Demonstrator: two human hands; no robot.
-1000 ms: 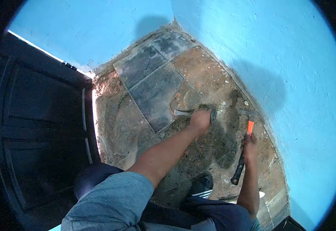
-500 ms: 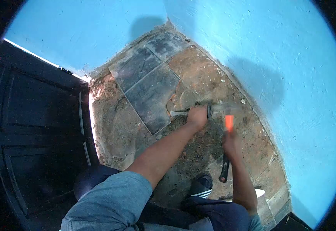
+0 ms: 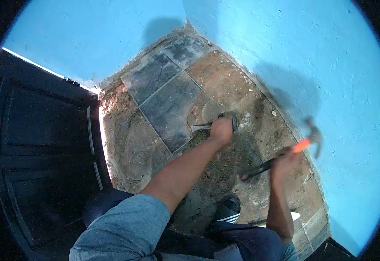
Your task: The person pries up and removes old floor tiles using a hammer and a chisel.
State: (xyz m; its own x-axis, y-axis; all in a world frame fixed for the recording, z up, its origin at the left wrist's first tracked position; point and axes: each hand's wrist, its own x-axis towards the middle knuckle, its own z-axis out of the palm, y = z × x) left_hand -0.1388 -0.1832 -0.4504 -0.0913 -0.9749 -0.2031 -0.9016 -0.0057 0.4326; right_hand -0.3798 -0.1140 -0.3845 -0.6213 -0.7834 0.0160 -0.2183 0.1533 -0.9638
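Observation:
My left hand (image 3: 221, 131) is wrapped round a chisel (image 3: 201, 127) held low over the floor. The chisel's flat metal end meets the broken edge of a dark grey tile (image 3: 170, 111), and its dark butt end sticks out on the right of the fist. Off to the right, my right hand (image 3: 284, 163) grips a claw hammer (image 3: 302, 145) by its black and orange handle. The hammer's head is swung out near the blue wall, apart from the chisel and slightly blurred.
Bare, rough floor (image 3: 229, 82) with loose crumbs surrounds the remaining tiles. Blue walls (image 3: 259, 35) meet at the far corner. A black panelled door (image 3: 46, 126) stands on the left. My sandalled foot (image 3: 228, 209) is close below, beside a white object (image 3: 295, 216).
My right hand has swung the hammer away from the chisel's butt end, rightward toward the wall, and its head now tilts right. My left hand and the chisel stay in place.

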